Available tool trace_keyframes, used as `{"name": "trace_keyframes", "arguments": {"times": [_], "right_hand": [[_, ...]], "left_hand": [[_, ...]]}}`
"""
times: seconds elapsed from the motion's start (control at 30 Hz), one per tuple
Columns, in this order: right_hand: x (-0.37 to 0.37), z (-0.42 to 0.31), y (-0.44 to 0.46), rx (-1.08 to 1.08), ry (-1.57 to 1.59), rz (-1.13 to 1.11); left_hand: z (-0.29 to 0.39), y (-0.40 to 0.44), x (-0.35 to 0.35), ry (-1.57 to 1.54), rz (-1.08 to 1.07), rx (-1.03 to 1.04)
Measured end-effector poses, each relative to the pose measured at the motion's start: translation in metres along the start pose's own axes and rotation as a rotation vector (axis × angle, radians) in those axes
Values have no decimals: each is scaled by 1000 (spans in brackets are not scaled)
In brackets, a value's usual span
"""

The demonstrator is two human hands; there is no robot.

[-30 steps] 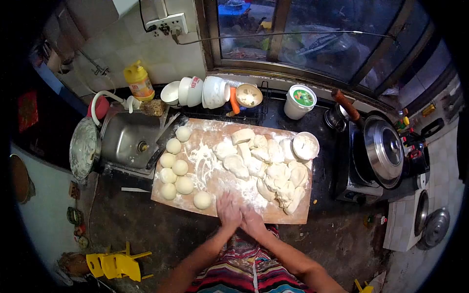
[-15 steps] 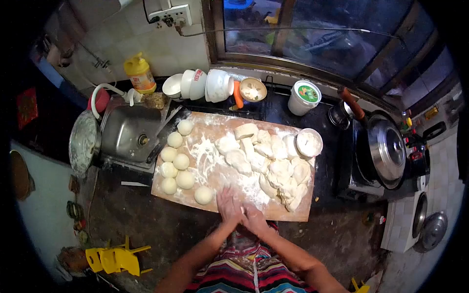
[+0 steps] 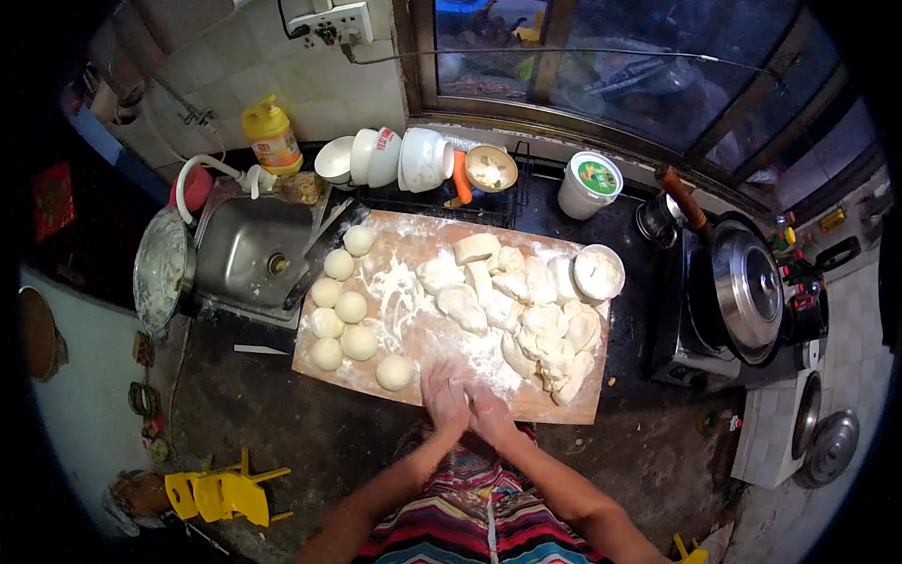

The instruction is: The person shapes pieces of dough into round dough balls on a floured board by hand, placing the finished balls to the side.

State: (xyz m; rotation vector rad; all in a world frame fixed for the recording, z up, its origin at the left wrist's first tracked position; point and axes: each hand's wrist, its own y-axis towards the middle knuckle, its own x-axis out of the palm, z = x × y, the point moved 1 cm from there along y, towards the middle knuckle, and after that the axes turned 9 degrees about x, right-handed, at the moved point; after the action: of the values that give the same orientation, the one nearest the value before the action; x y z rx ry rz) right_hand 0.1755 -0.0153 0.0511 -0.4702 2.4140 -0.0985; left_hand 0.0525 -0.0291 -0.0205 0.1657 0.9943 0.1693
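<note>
At the front edge of the floured wooden board [image 3: 413, 273], my left hand [image 3: 445, 399] and my right hand [image 3: 489, 414] are cupped toward each other, close together. Their fingers curve inward, and whatever lies between the palms is hidden. Left of my left hand sits one round dough ball [image 3: 394, 373]; several more dough balls [image 3: 351, 307] line the board's left side. Right of my hands, cut dough pieces [image 3: 460, 308] and a lumpy dough heap [image 3: 547, 336] lie on the flour. A bowl of flour [image 3: 598, 273] stands at the board's right corner.
A steel sink [image 3: 246, 254] is to the left, with a yellow bottle [image 3: 271, 136] behind it. White bowls [image 3: 425, 158] and a lidded tub [image 3: 589, 186] stand behind the board. A lidded pan [image 3: 747, 291] sits on the stove at right. Yellow chairs [image 3: 221, 493] stand below left.
My hands have shifted slightly forward and are now more upright and cupped, with the right fingers less folded. The view has moved a little; the dough on the board stays put.
</note>
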Motion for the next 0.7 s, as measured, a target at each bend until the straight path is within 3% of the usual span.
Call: {"name": "trace_keyframes", "arguments": {"times": [0.07, 0.1, 0.23, 0.33, 0.37, 0.43, 0.47, 0.53, 0.57, 0.7], "right_hand": [[-4, -6, 21, 114, 33, 81], [-15, -20, 31, 323, 60, -27], [-39, -49, 45, 555, 352, -132], [-10, 3, 24, 25, 74, 104], [-17, -9, 11, -115, 37, 168], [-1, -7, -11, -94, 39, 107], [3, -6, -13, -94, 37, 81], [-1, -3, -2, 55, 123, 36], [-10, -10, 6, 179, 168, -2], [-32, -38, 31, 488, 197, -135]], "left_hand": [[-3, 54, -14, 91, 134, 90], [-4, 80, -19, 129, 138, 77], [2, 93, -29, 107, 139, 107], [2, 40, -24, -67, -94, 228], [6, 28, -26, -144, -62, 146], [20, 9, -33, -298, -6, -26], [12, 13, -24, -143, 8, 50], [-3, 34, -15, 170, 36, 196], [-2, 55, -16, 72, 79, 76], [-7, 93, -22, 7, 89, 42]]}}
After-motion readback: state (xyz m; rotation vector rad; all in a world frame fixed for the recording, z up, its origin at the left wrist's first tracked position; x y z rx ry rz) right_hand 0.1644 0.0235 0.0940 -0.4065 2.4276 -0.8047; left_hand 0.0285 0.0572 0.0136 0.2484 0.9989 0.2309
